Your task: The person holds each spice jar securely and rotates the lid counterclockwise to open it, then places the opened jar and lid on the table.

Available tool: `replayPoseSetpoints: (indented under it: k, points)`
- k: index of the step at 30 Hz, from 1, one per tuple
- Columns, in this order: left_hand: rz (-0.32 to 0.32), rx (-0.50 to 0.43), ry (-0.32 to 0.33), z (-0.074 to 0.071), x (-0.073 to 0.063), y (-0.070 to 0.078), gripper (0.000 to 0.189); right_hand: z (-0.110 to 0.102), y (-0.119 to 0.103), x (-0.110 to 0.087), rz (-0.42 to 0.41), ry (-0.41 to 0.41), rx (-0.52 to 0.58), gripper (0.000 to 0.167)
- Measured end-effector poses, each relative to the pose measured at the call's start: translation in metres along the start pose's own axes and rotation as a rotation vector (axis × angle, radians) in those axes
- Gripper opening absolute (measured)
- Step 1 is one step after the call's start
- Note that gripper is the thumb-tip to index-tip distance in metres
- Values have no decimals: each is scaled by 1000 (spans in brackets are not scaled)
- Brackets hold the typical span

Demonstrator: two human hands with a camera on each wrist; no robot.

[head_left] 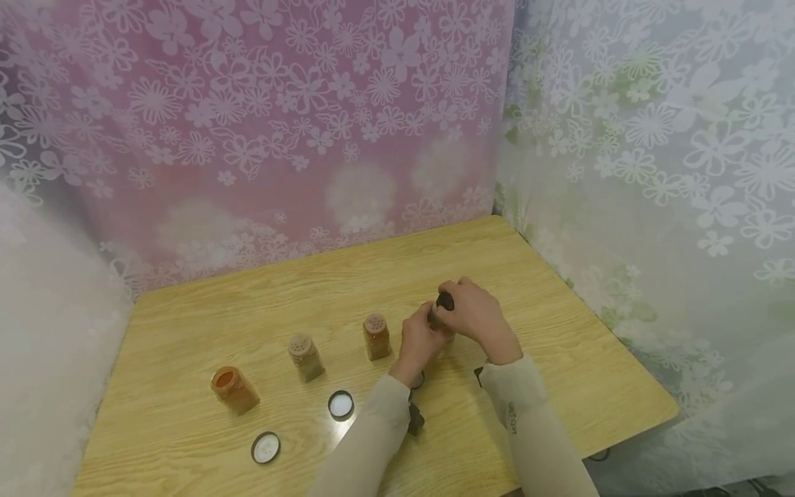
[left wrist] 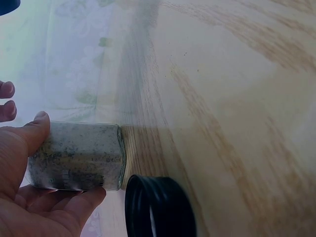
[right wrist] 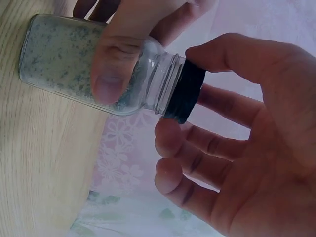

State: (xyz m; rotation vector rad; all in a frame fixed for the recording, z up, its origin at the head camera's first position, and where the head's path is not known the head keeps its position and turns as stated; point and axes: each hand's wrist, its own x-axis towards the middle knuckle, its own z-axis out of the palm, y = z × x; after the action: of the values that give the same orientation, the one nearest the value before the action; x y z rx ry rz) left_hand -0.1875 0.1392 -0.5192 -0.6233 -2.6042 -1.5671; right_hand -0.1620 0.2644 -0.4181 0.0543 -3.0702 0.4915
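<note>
A clear glass jar [right wrist: 59, 54] of pale, dark-flecked seasoning stands upright near the table's right part. My left hand [head_left: 422, 342] grips its body, with the thumb on one side and fingers on the other. At the jar's threaded neck sits a black cap [right wrist: 186, 91]. My right hand [head_left: 475, 314] pinches that cap by its rim between thumb and fingertips, the other fingers curving below it. Some neck threads show under the cap. Another black cap [left wrist: 160, 207] lies on the table close to the held jar.
To the left stand an orange-brown jar [head_left: 236, 397] without a lid and two jars with perforated tops, one greenish [head_left: 308, 362], one reddish-brown [head_left: 377, 342]. Two upturned black caps with white insides, a nearer one [head_left: 266, 447] and a farther one [head_left: 341, 405], lie before them. Floral curtains [head_left: 298, 138] border the table.
</note>
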Motion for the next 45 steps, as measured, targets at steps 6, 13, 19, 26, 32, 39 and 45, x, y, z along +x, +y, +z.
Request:
replayPoseSetpoints:
  k: [6,13,19,26,32,39,45]
  points:
    - [6,0,-1,0,0,-1,43,-1,0,-1,19,0,4,55]
    - [-38,-13,-11,-1,-1,2,42,0,-1,0,28,34,-25,53]
    - [3,-22,-1,0,-1,2,42,-2,-2,0,1,-21,14,43]
    - [-7,-12,-6,-1,-1,1,39,-3,-2,0,54,6,0,66]
    - [-25,-3,-13,-1,0,0,51,-3,0,2,78,30,-33,62]
    - [-8,-18,-4,0,-2,1,44,-1,4,2,-11,-31,15,43]
    - [-18,-19,-2,1,-1,1,43,-1,7,0,-85,-42,75,41]
